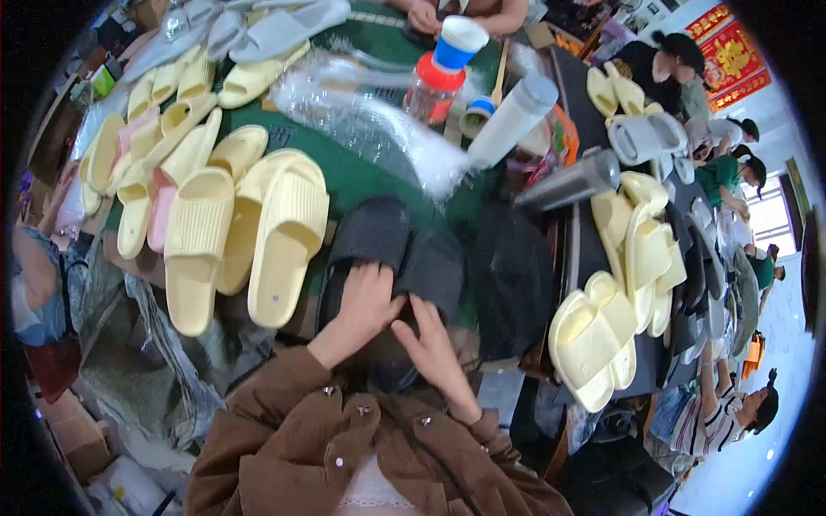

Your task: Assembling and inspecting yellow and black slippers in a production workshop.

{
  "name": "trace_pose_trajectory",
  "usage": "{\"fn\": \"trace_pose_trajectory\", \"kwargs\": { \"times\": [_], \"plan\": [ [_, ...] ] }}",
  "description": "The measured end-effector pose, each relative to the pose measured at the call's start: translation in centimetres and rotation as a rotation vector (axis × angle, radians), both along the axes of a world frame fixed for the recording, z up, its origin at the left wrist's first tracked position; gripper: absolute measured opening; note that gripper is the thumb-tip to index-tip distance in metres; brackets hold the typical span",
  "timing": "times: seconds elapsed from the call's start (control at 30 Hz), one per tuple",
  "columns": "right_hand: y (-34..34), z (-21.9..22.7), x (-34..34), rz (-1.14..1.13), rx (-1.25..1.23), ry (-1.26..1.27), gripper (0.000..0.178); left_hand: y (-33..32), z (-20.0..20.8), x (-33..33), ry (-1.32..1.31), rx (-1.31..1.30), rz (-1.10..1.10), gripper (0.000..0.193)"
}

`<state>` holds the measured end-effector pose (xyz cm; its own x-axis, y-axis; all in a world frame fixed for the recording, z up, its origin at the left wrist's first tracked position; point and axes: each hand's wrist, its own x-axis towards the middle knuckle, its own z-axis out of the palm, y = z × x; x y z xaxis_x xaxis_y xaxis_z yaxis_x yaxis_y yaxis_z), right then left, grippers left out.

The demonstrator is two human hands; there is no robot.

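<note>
Two black slippers lie side by side in front of me at the table's near edge. The left black slipper has a ribbed strap. My left hand is bent at that strap's opening, with its fingertips tucked in and hidden. On the right black slipper, my right hand lies with its fingers stretched out and its thumb apart, the fingertips touching the strap's rear edge. Lower parts of both slippers are behind my hands.
Cream slippers crowd the left side, grey ones behind them. Clear plastic wrap, a red-lidded jar, a white cup and two tumblers stand farther back. More cream slippers line the right table. People sit nearby.
</note>
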<state>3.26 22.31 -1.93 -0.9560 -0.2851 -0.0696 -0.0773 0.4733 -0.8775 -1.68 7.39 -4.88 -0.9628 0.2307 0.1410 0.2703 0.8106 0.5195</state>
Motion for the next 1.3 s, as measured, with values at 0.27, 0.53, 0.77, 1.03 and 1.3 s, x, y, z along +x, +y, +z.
{"fn": "trace_pose_trajectory", "kwargs": {
  "times": [0.27,0.53,0.77,1.03,1.3],
  "plan": [
    [2.2,4.6,-1.3,-0.151,-0.344,-0.050,0.025,0.4,0.3,-0.2,0.051,0.014,0.080,0.039],
    [1.7,3.1,-8.5,-0.216,0.017,0.263,0.018,0.6,0.7,-0.3,-0.003,0.009,0.109,0.038],
    [0.1,2.0,-11.4,-0.132,0.469,0.243,0.027,0.7,1.1,-0.3,0.023,0.016,0.121,0.038],
    [-0.1,0.9,-12.1,-0.075,0.611,0.201,0.035,0.9,0.6,-0.3,0.024,0.040,0.124,0.039],
    [-0.5,0.2,-11.8,-0.233,0.368,0.087,0.028,1.1,0.8,-0.6,-0.108,0.069,0.114,0.031]
  ]
}}
